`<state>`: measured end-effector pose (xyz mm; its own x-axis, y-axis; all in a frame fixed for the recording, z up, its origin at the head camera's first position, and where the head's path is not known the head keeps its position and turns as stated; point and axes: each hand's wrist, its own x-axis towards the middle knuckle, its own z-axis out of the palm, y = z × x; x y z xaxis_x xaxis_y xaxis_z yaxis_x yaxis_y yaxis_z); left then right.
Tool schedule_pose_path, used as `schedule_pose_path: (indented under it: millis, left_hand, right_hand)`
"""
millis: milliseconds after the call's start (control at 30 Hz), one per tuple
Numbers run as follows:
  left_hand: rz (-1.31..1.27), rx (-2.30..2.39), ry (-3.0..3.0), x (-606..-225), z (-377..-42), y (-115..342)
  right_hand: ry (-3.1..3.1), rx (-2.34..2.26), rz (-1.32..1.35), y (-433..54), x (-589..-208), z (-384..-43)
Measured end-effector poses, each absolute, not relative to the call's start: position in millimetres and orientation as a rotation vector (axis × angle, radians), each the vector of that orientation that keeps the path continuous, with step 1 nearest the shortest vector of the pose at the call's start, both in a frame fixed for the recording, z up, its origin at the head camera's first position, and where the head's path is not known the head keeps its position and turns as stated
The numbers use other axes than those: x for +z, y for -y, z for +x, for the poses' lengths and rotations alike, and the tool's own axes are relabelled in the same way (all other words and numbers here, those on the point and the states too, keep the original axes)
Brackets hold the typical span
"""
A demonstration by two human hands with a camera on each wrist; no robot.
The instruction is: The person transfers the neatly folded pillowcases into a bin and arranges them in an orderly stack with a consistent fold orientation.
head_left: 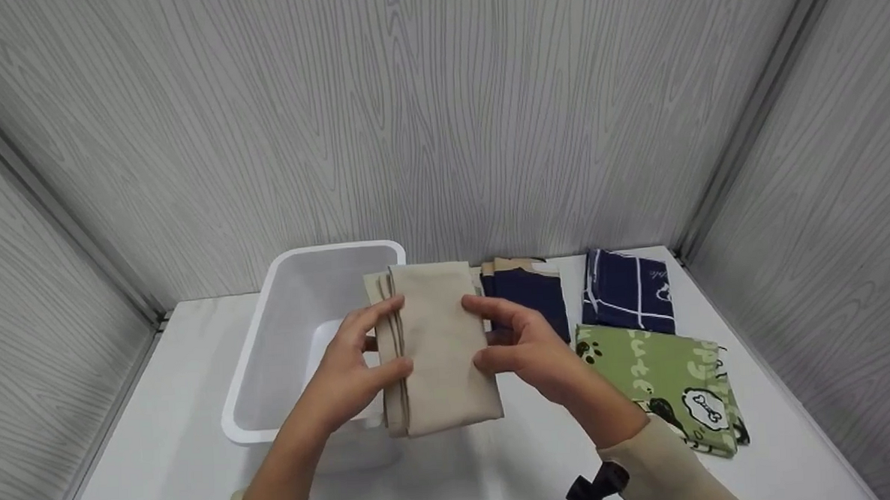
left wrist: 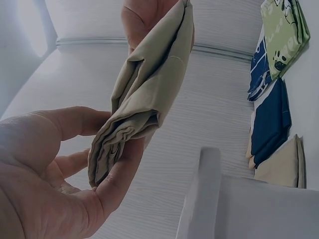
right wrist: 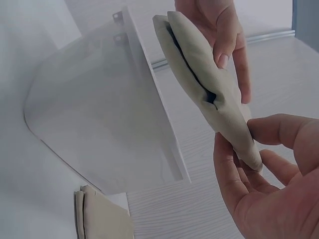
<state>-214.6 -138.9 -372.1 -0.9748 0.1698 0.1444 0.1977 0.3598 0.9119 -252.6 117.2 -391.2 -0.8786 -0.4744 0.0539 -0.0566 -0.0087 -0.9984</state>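
Observation:
A folded beige cloth is held up in front of me, its stacked layers showing along the left side. My left hand grips that layered edge between thumb and fingers. On the opposite edge, my right hand pinches the cloth the same way. The left wrist view shows the rolled end of the cloth between the left thumb and fingers. From the right wrist, the bundle appears edge-on, with a dark gap between two thick layers.
A white plastic bin stands behind the left hand. To the right lie a folded navy-and-tan cloth, a navy cloth with white lines and a green printed cloth. Another folded beige cloth lies beside the bin.

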Motion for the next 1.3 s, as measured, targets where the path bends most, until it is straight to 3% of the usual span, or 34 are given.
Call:
schedule_pose_path:
  millis: [767, 1300]
  left_hand:
    - [-0.350, -1.773, 2.641, -357, -236, 179]
    - [-0.276, -1.797, 2.724, -367, -250, 205]
  right_hand:
    - [-1.995, -1.908, -0.514, -74, -372, -270]
    - [-2.096, -1.759, -0.476, -42, -378, -284]
